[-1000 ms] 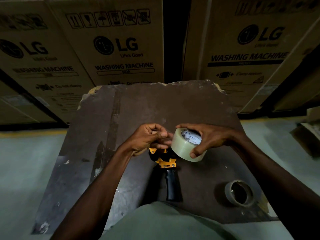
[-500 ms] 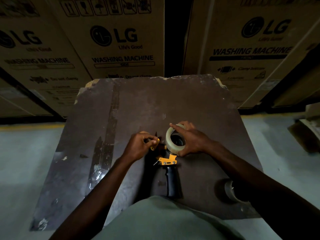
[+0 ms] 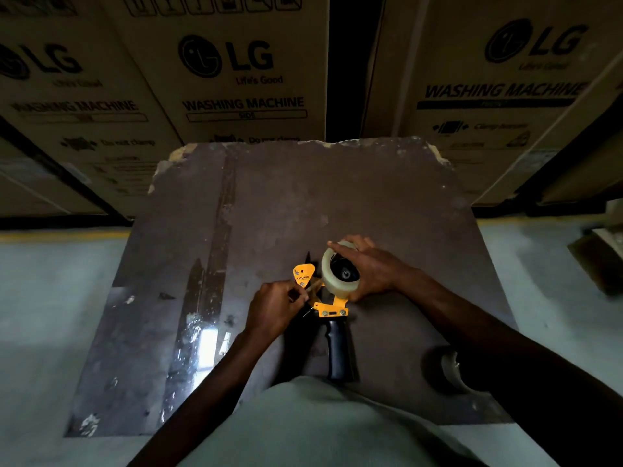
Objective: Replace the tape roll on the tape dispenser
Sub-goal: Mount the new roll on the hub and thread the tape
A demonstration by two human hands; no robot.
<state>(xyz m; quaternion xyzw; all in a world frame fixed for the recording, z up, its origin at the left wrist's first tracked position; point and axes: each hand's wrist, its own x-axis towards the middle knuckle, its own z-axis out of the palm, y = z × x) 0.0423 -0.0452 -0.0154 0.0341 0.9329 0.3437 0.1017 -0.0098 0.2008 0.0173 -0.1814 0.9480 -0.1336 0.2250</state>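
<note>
Tape dispenser (image 3: 332,310): yellow metal frame, black pistol-grip handle, lying mid-board on a dark scuffed board (image 3: 337,197). Tape roll (image 3: 338,273): clear, full, seated on the dispenser's black hub; right hand (image 3: 372,269) cupped over it. Left hand (image 3: 274,310): fingers pinched at the frame's yellow front plate. Spent core (image 3: 451,367): near right, partly hidden by the forearm.

We read "LG Life's Good" and "WASHING MACHINE" on the cardboard boxes (image 3: 236,79) behind the table (image 3: 337,197); "Do not clamp" below.
</note>
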